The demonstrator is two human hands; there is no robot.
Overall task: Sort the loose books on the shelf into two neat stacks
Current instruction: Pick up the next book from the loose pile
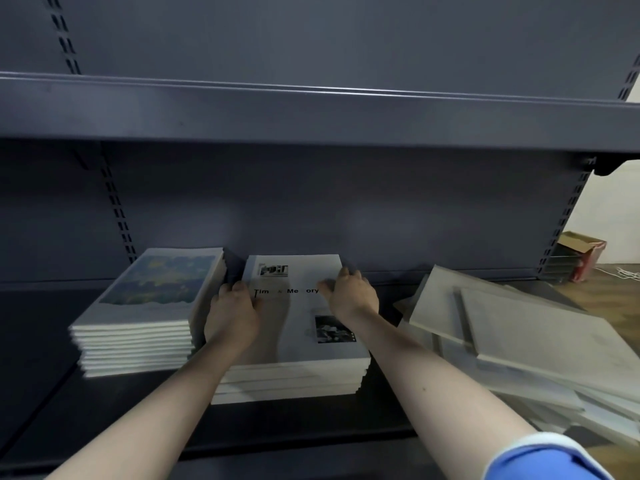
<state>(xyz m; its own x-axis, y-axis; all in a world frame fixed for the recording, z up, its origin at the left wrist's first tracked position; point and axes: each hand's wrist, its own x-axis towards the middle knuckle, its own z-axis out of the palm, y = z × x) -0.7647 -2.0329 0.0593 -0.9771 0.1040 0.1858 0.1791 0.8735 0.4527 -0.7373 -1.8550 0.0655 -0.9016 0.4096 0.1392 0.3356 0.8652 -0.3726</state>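
**Two stacks, one loose heap**

While a cardboard box (581, 249) sat beyond the dark metal shelf (311, 420), loose books (519, 341) sprawled at right. The left hand (232, 317) and right hand (351, 294) lay on the white-covered middle stack (298, 372), fingers curled over its edges. Beside it stood the blue-patterned stack (145, 313), its matte covers flat and rectangular.
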